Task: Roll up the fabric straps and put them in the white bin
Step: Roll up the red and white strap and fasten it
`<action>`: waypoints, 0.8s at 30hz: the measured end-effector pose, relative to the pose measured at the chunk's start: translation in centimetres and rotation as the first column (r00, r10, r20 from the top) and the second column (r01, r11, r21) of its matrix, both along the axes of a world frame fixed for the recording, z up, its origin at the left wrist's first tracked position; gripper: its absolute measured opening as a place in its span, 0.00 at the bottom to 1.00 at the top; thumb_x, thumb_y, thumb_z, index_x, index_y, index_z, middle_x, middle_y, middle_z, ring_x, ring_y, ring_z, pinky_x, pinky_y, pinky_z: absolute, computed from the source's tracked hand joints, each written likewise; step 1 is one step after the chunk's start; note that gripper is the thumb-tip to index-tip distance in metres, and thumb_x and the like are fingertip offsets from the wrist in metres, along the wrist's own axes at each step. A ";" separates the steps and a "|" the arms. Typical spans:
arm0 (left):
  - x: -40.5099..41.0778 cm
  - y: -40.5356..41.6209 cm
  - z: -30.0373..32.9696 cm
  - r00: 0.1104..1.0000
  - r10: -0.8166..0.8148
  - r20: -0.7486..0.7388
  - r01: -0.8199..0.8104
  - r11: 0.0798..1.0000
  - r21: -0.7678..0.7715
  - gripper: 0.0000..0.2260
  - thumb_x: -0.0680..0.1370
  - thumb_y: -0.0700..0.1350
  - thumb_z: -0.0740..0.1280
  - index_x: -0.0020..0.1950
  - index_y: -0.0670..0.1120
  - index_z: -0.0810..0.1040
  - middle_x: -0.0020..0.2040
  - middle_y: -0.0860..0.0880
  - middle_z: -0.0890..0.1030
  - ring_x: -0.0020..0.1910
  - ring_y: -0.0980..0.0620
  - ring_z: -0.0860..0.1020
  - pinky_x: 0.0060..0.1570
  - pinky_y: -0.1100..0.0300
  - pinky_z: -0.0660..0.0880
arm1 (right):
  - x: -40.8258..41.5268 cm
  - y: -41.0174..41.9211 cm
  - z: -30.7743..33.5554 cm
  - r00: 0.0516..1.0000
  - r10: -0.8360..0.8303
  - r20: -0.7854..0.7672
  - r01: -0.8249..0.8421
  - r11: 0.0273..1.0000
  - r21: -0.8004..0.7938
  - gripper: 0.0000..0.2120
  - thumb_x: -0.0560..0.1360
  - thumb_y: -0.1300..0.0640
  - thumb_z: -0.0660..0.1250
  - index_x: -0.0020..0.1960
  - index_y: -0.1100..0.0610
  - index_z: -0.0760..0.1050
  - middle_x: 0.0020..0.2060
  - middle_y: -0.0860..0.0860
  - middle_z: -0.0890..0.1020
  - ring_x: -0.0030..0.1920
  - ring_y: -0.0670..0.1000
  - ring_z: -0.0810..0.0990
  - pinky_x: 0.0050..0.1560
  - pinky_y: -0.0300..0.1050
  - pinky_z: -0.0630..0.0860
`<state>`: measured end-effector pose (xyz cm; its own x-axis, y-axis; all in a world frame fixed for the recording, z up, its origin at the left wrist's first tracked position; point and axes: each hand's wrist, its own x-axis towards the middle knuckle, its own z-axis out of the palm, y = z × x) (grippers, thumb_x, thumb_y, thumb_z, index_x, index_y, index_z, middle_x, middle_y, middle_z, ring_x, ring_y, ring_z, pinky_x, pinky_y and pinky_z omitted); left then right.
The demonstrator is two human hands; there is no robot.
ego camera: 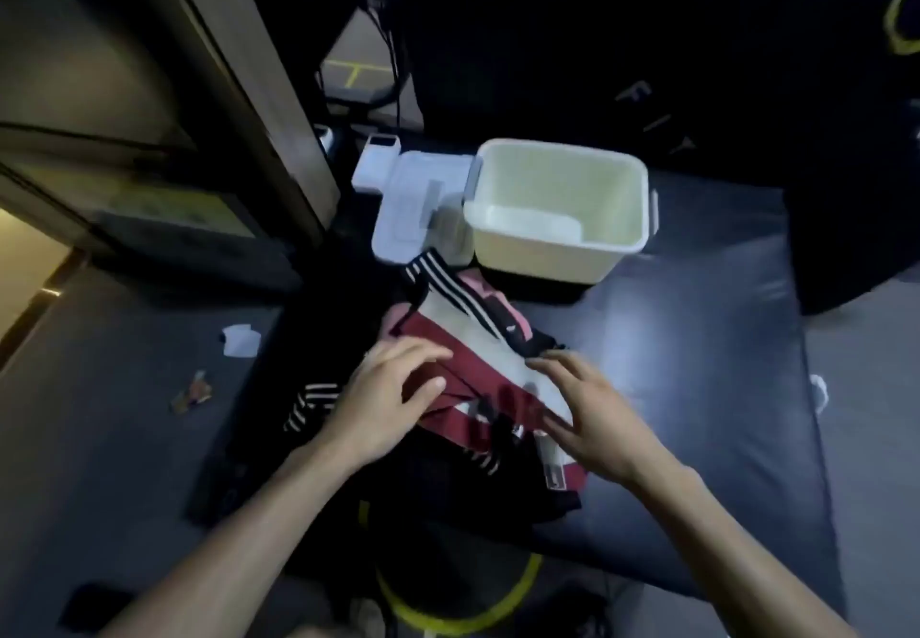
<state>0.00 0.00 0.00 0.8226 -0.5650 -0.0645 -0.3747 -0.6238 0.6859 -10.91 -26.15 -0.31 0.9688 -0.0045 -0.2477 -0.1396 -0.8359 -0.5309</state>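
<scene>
The dark padded mat [697,363] carries an open white plastic bin [557,239]. Just nearer than the bin lies the heap of maroon, white and striped fabric straps [478,363], long axis running bin-ward. The left hand [383,398] rests on it with fingers spread and loosely curved, the right hand [592,413] likewise — neither gripping. A white box [413,209] stands left of the bin.

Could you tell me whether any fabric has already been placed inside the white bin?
No, the white bin shows only its bare inner walls and floor, while the fabric pile lies on the mat in front of it.
</scene>
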 end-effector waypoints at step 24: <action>4.5 -1.5 -17.8 0.766 -0.168 0.621 0.194 0.981 0.026 0.20 0.81 0.64 0.59 0.70 0.60 0.77 0.71 0.61 0.74 0.71 0.54 0.68 0.72 0.44 0.65 | 5.9 -0.7 -15.3 0.860 0.320 0.396 -0.241 0.941 -0.238 0.40 0.70 0.28 0.68 0.77 0.43 0.65 0.72 0.39 0.69 0.70 0.42 0.72 0.68 0.53 0.74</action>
<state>4.52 -1.51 -17.78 0.5597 -0.6988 0.4454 -0.8286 -0.4794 0.2891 -5.03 -26.83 -15.58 0.9459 0.2790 0.1653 0.3195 -0.8894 -0.3270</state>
